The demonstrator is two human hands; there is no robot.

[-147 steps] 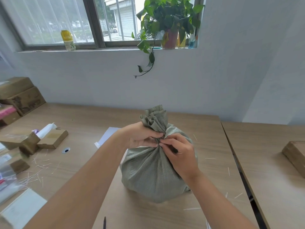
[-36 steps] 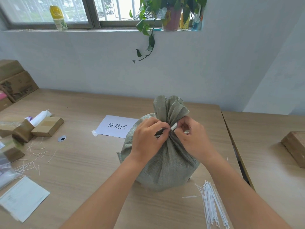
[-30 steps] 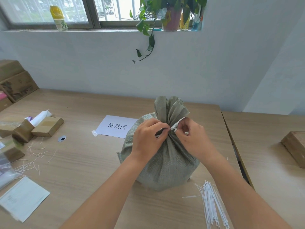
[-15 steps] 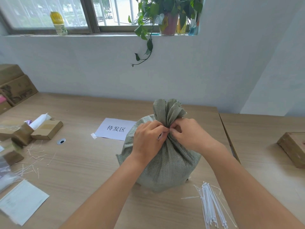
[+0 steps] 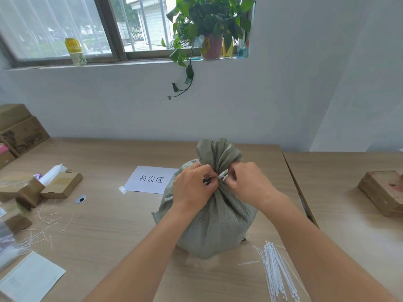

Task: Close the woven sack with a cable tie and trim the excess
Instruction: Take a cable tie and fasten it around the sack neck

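Observation:
A grey-green woven sack [image 5: 214, 223] stands upright on the wooden table, its mouth gathered into a ruffled bunch on top. Both hands pinch the gathered neck from opposite sides. My left hand [image 5: 193, 188] grips the neck on the left, fingers curled. My right hand [image 5: 247, 182] pinches on the right, and a short bit of white cable tie [image 5: 222, 178] shows between the fingertips at the neck. Most of the tie is hidden by my fingers and the fabric folds.
A bundle of white cable ties [image 5: 278, 275] lies at the front right. A paper label [image 5: 152, 179] lies behind the sack. Small cardboard boxes [image 5: 61, 187], cut tie scraps [image 5: 45, 227] and a paper sheet [image 5: 28, 280] sit left. A wooden block [image 5: 383, 192] rests on the right table.
My hands have stayed at the sack's neck, the fingers shifting closer together around the tie. The white tail seen sticking up beside my right fingers a second ago no longer shows. The view tilted slightly upward.

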